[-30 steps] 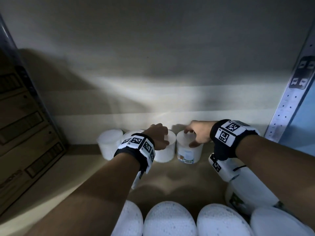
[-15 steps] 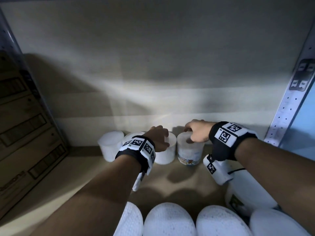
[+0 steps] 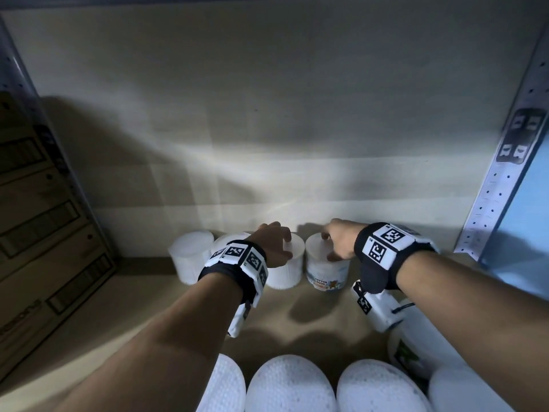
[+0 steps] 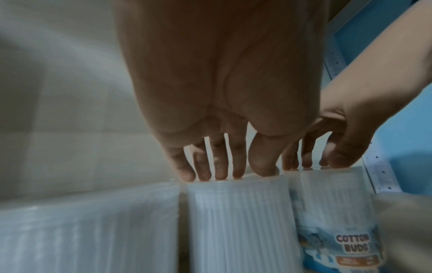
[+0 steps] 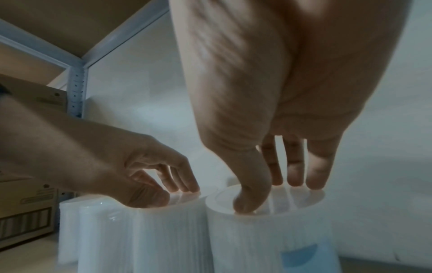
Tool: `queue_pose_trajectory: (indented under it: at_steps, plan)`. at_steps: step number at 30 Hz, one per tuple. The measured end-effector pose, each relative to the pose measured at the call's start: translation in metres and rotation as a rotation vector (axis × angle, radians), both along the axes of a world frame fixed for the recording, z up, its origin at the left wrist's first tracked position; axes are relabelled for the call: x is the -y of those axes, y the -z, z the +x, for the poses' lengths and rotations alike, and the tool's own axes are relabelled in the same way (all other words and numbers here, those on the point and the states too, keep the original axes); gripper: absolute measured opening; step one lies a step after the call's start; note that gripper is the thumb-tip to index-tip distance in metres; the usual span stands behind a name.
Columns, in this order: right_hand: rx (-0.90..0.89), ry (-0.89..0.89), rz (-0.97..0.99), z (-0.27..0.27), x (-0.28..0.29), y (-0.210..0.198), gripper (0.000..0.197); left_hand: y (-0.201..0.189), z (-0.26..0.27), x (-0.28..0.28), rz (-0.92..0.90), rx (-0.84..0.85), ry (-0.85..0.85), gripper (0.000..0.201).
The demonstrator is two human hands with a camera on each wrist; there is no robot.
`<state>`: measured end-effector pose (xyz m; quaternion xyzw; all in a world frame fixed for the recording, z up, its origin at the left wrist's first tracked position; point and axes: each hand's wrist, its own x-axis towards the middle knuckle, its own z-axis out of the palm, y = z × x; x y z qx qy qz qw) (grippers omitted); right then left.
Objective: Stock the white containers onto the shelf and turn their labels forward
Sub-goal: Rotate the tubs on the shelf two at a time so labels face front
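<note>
Several white ribbed containers stand in a row at the back of the shelf. From above, my left hand [image 3: 276,242] grips the lid of the third container [image 3: 285,275], fingers at its far rim and thumb at the near rim [image 4: 264,171]. My right hand [image 3: 338,242] grips the lid of the rightmost container [image 3: 326,270], thumb pressed on the lid [image 5: 245,205]. That container's blue "COTTON BUDS" label [image 4: 353,245] faces forward. The third container [image 4: 238,221] shows only plain ribbed wall.
Two more plain white containers [image 3: 190,257] stand left of my hands. Cardboard boxes [image 3: 44,248] fill the left side. A perforated steel upright [image 3: 505,173] bounds the right. A front row of white lids [image 3: 291,385] and a labelled container [image 3: 416,352] sit near me.
The right hand has shifted a little on its lid and the container's label now shows more squarely to the front. The left hand stays on its lid.
</note>
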<state>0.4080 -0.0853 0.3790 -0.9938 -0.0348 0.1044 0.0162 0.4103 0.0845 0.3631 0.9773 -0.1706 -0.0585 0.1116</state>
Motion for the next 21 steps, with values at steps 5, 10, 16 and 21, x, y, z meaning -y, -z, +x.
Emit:
queue_pose_trajectory:
  at_steps: [5,10,16,21]
  plan:
    - [-0.008,-0.027,0.060,-0.0017,0.0052,-0.0011,0.061,0.0011,-0.0003,-0.0007,-0.009,0.003,0.002,0.041]
    - [0.018,-0.020,0.100,-0.0010,0.0074,0.0004,0.056,0.0016,-0.0004,-0.0006,-0.020,0.005,0.000,0.041]
    - [0.018,-0.007,0.050,0.0008,0.0051,0.0034,0.051,0.0022,0.0009,-0.0010,-0.026,-0.002,0.005,0.041]
    - [0.021,-0.007,0.027,0.0034,0.0042,0.0028,0.053,0.0008,0.0024,-0.0016,-0.007,-0.025,0.019,0.043]
